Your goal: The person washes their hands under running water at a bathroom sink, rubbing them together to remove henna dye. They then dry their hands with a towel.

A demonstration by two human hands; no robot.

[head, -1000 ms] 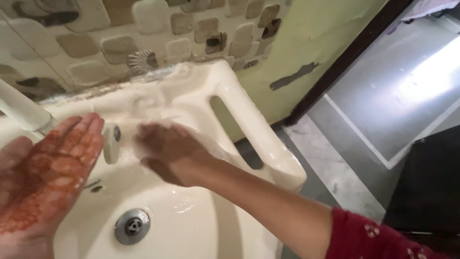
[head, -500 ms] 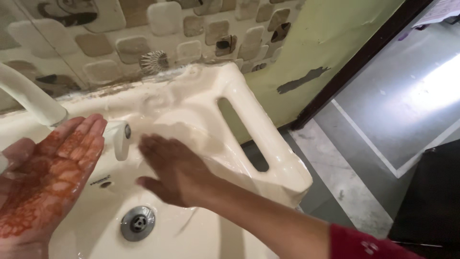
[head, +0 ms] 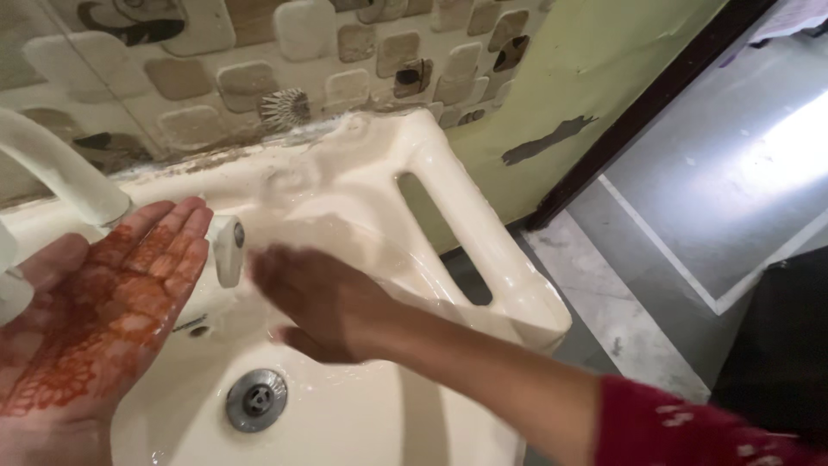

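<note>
The person's left hand (head: pixel 99 315) is held palm up and flat, fingers together, over the left side of a glossy cream ceramic washbasin (head: pixel 483 259). The palm and fingers are covered with a reddish-orange henna pattern and look wet. The hand is spread wide and grips nothing; its fingertips lie just beside a small cream tap handle (head: pixel 228 250) that stands on the basin's back edge, near but apparently not touching it.

The right hand (head: pixel 323 302), blurred by motion, reaches across the bowl from the right with the palm turned down and the fingers extended. It too is empty and unclenched, hovering over the wet inner slope of the bowl just right of the tap handle. A dark red sleeve (head: pixel 690 431) covers the forearm at the lower right.

A thick white curved spout (head: pixel 60 173) comes in from the upper left, ending above the left palm; whether water is running cannot be told. A round metal drain (head: pixel 256 399) sits at the bottom of the bowl, below and between the two hands. A wall of beige and brown patterned tiles (head: pixel 250 82) rises behind the basin, with a pale green painted wall (head: pixel 569 78) to the right.

The step in hand appears to be rinsing: the hennaed palm is offered up under the spout while the other hand works near the tap. The next move likely calls for a firm contact on the small handle or bringing the two palms together over the bowl.
</note>
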